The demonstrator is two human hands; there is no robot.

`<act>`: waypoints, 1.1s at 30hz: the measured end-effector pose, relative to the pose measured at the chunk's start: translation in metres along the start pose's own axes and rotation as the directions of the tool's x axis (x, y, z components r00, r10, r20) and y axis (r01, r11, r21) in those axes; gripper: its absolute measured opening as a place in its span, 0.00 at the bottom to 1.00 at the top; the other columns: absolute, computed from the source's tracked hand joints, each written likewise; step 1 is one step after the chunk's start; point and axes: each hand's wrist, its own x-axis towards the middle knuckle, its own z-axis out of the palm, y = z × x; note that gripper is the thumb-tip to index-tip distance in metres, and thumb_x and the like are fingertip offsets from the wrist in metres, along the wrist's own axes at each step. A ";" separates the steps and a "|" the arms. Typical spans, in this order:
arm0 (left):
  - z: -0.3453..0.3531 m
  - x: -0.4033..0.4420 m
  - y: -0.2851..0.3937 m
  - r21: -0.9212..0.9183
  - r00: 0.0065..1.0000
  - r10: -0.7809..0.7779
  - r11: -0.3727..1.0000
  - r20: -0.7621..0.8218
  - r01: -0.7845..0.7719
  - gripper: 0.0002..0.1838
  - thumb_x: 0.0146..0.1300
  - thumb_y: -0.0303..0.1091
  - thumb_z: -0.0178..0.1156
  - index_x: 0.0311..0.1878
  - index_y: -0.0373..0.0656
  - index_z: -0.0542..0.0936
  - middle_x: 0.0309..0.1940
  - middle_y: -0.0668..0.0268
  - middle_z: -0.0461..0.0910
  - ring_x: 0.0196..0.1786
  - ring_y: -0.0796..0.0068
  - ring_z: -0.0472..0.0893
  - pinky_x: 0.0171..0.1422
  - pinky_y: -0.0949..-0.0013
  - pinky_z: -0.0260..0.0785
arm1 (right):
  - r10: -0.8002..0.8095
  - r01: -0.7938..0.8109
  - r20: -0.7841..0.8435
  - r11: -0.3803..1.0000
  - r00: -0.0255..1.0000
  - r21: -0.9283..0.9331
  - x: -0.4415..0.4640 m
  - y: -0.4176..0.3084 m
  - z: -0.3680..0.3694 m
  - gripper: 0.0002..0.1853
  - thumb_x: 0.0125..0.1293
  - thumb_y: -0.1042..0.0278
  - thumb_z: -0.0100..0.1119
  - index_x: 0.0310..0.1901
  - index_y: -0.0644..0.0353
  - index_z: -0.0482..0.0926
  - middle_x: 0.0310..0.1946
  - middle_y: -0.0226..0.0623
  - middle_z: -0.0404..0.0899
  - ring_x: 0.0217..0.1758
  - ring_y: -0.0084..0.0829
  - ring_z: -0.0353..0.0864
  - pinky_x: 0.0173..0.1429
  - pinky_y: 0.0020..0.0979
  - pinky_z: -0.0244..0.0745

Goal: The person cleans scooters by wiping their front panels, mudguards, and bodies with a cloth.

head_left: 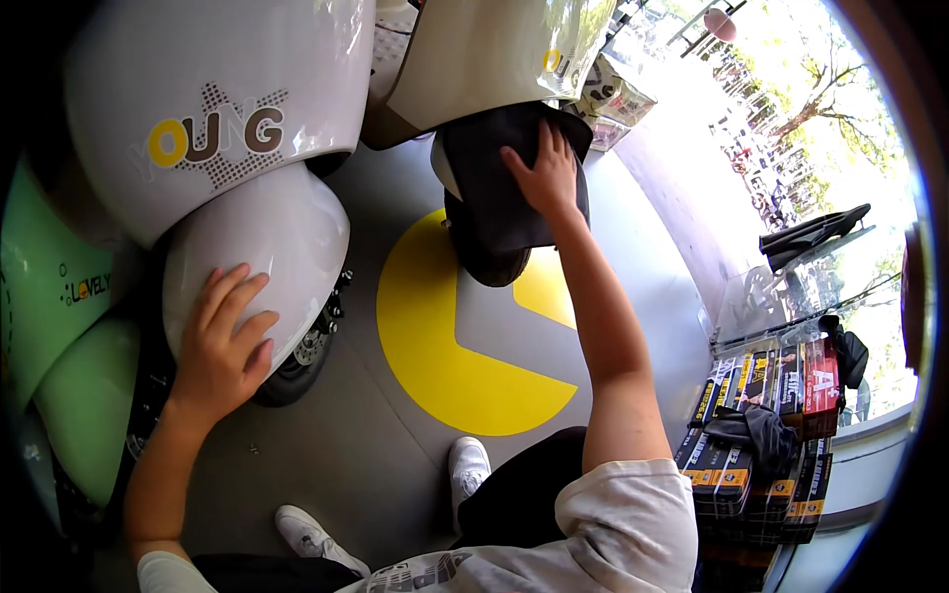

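My left hand (225, 336) has its fingers apart and slightly curved, at the side of a white front mudguard (262, 232). Whether its fingertips press on the mudguard I cannot tell. This mudguard belongs to a white scooter (222, 69) with "YOUNG" lettering on its front panel. My right hand (550, 173) lies flat, fingers spread, on a dark cloth-like sheet (494, 173) draped over the front mudguard of a second, cream scooter (494, 59). Below the sheet shows that scooter's black front tyre (489, 265).
A green scooter (69, 296) stands at the far left. Stacked boxes (756, 445) with a black cloth (756, 430) on them stand at the right, by a glass window. A yellow floor marking (435, 366) lies on the grey floor (386, 474). My white shoes (470, 469) are below.
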 end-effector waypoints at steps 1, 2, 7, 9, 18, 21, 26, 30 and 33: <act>-0.002 -0.004 -0.005 -0.062 1.000 0.002 0.998 -0.015 -0.003 0.16 0.53 0.27 0.69 0.46 0.41 0.82 0.69 0.51 0.74 0.75 0.44 0.69 0.78 0.41 0.62 | 0.059 -0.061 0.046 0.997 0.997 0.049 0.006 0.012 -0.002 0.54 0.65 0.26 0.59 0.79 0.62 0.60 0.79 0.56 0.61 0.83 0.55 0.58 0.84 0.49 0.54; -0.005 -0.009 -0.010 -0.061 1.000 -0.028 0.998 -0.011 0.028 0.17 0.53 0.27 0.68 0.48 0.41 0.82 0.69 0.50 0.73 0.74 0.42 0.70 0.77 0.43 0.64 | 0.129 -0.140 0.097 0.983 0.987 0.120 0.012 0.024 -0.003 0.54 0.66 0.25 0.58 0.80 0.62 0.60 0.79 0.56 0.61 0.82 0.55 0.60 0.83 0.47 0.56; -0.012 -0.020 -0.029 -0.055 0.997 -0.073 0.996 -0.039 0.071 0.20 0.54 0.30 0.68 0.52 0.42 0.81 0.71 0.49 0.71 0.75 0.41 0.69 0.77 0.43 0.63 | 0.306 -0.437 0.323 0.745 0.895 0.505 0.030 0.064 0.001 0.51 0.67 0.26 0.59 0.76 0.64 0.68 0.69 0.55 0.76 0.74 0.48 0.74 0.76 0.39 0.67; -0.011 -0.022 -0.033 -0.035 0.998 -0.049 0.998 -0.038 0.048 0.20 0.60 0.37 0.65 0.54 0.43 0.79 0.72 0.49 0.71 0.75 0.40 0.68 0.77 0.42 0.62 | 0.280 -0.474 0.386 0.601 0.879 0.643 0.025 0.078 0.001 0.46 0.68 0.29 0.61 0.72 0.65 0.73 0.64 0.49 0.81 0.68 0.41 0.80 0.72 0.35 0.72; 0.002 -0.026 -0.040 -0.046 0.993 -0.018 0.999 -0.118 0.012 0.20 0.65 0.45 0.60 0.56 0.44 0.79 0.72 0.49 0.71 0.74 0.40 0.68 0.76 0.42 0.62 | 0.418 -0.659 0.595 0.014 0.687 0.752 -0.007 0.111 0.032 0.27 0.84 0.49 0.45 0.68 0.64 0.78 0.61 0.45 0.84 0.60 0.38 0.85 0.68 0.36 0.76; 0.002 -0.025 -0.038 -0.050 0.993 -0.022 0.999 -0.120 0.016 0.20 0.66 0.45 0.59 0.56 0.44 0.79 0.71 0.49 0.71 0.74 0.40 0.68 0.76 0.42 0.62 | 0.490 -0.522 0.345 0.287 0.800 0.804 -0.012 0.065 0.014 0.28 0.84 0.49 0.44 0.66 0.67 0.78 0.61 0.46 0.84 0.60 0.43 0.85 0.68 0.36 0.75; 0.003 -0.024 -0.036 -0.047 0.991 -0.031 0.999 -0.127 0.026 0.20 0.65 0.44 0.59 0.55 0.43 0.79 0.71 0.48 0.71 0.74 0.40 0.68 0.76 0.42 0.62 | -0.031 0.092 -0.274 0.973 0.961 0.212 -0.005 -0.011 -0.006 0.30 0.79 0.61 0.48 0.77 0.68 0.64 0.79 0.54 0.61 0.83 0.53 0.59 0.83 0.45 0.55; 0.000 -0.026 -0.037 -0.032 0.995 -0.024 0.999 -0.092 0.021 0.20 0.68 0.44 0.59 0.57 0.42 0.77 0.72 0.46 0.70 0.75 0.38 0.68 0.77 0.41 0.61 | -0.085 0.308 -0.529 0.885 0.844 0.349 0.012 -0.063 -0.031 0.28 0.78 0.68 0.48 0.76 0.68 0.65 0.78 0.58 0.63 0.81 0.58 0.62 0.82 0.49 0.57; -0.001 -0.026 -0.035 -0.059 0.995 -0.046 0.997 -0.092 0.040 0.20 0.68 0.45 0.58 0.56 0.42 0.78 0.72 0.46 0.70 0.75 0.38 0.68 0.77 0.41 0.60 | -0.060 0.413 -0.730 0.855 0.681 0.314 0.039 -0.086 -0.059 0.28 0.78 0.68 0.48 0.76 0.69 0.64 0.77 0.56 0.65 0.79 0.60 0.64 0.81 0.50 0.58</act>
